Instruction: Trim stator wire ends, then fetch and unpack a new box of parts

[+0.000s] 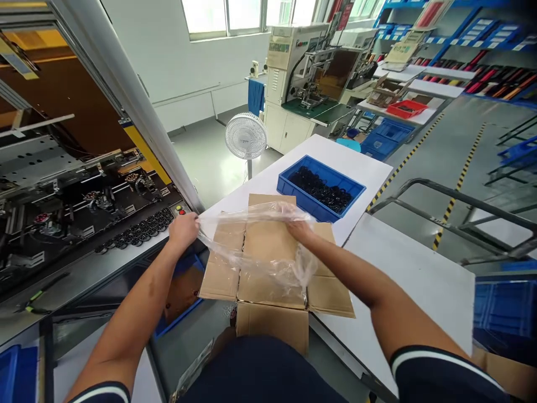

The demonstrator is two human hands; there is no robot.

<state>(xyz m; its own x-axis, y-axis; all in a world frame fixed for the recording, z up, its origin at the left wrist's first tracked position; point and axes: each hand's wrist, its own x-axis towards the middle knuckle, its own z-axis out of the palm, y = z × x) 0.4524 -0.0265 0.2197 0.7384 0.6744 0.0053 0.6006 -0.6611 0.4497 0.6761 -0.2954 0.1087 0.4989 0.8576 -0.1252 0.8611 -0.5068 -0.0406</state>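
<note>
A clear plastic bag [268, 266] is stretched across an open cardboard box [272, 319] with its flaps folded outward. My left hand [183, 230] is closed on the bag's edge, out past the box's left flap near the machine. Over the far right part of the box, my right hand [296, 221] grips another part of the bag, its fingers partly veiled by the film. Beneath the see-through plastic, brown cardboard shows inside the box.
Just beyond the box, a blue bin [321, 187] of black ring-like parts stands on the white table [403, 268]. To the left is a machine with a row of black parts [145, 229] along its edge. A white fan [246, 136] stands behind the table; a metal cart rail [461, 196] is at right.
</note>
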